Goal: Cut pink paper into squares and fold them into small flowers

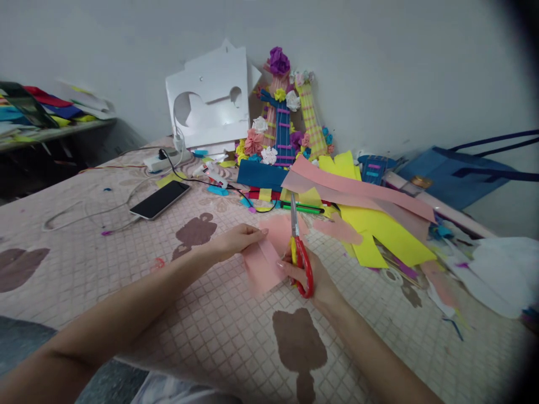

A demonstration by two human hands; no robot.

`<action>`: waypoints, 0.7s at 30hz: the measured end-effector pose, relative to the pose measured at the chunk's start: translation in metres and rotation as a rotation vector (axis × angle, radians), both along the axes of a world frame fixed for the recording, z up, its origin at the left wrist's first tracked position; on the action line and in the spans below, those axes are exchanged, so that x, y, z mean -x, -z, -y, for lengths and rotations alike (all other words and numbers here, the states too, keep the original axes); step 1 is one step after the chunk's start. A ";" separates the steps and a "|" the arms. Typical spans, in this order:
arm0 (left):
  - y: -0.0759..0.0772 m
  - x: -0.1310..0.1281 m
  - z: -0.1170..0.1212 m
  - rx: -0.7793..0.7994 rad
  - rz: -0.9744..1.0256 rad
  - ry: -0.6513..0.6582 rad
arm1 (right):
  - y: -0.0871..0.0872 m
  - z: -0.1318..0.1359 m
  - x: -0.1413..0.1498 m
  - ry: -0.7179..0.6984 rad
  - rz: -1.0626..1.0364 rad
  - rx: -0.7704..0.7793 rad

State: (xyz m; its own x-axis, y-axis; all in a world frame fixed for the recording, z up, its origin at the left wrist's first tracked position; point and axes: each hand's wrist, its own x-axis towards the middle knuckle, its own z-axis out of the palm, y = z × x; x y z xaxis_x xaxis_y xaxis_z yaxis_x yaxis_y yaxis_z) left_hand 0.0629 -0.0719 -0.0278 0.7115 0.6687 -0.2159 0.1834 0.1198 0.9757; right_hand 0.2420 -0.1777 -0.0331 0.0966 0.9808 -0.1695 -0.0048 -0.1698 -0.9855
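Note:
My left hand (241, 240) pinches the upper left edge of a small pink sheet of paper (260, 274). In my right hand (314, 275) is a pair of scissors (300, 252) with red and yellow handles, its blades pointing up and away from me. The right thumb lies against the right side of the pink sheet. The blades look close together, beside the sheet rather than in it. Behind the sheet, more pink paper pieces (334, 228) lie on the patterned tablecloth (227, 325).
A phone (160, 200) on a cable lies left, near a power strip (166, 161) and glue gun (214, 175). Pink strips (362, 188), yellow sheets (389, 241) and a green cutter (302, 208) lie ahead. Paper-flower crafts (284, 126) and a white board (210, 101) lean on the wall.

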 end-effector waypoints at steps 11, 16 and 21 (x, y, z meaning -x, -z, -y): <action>-0.001 0.001 -0.002 0.143 -0.034 0.085 | 0.005 0.002 -0.005 -0.027 -0.011 -0.043; -0.012 0.015 -0.016 0.139 0.014 0.018 | 0.007 0.003 -0.006 0.003 -0.017 -0.081; -0.025 0.034 -0.030 0.136 0.061 -0.058 | 0.012 0.007 -0.001 -0.182 -0.314 -0.193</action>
State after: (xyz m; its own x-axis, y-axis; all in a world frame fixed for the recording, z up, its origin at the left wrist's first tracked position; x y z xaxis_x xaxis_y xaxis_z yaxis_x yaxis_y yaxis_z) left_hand 0.0291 -0.0420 -0.0027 0.6872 0.6767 -0.2643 0.1128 0.2600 0.9590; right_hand 0.2434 -0.1845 -0.0450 -0.1086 0.9938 0.0253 -0.2973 -0.0082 -0.9547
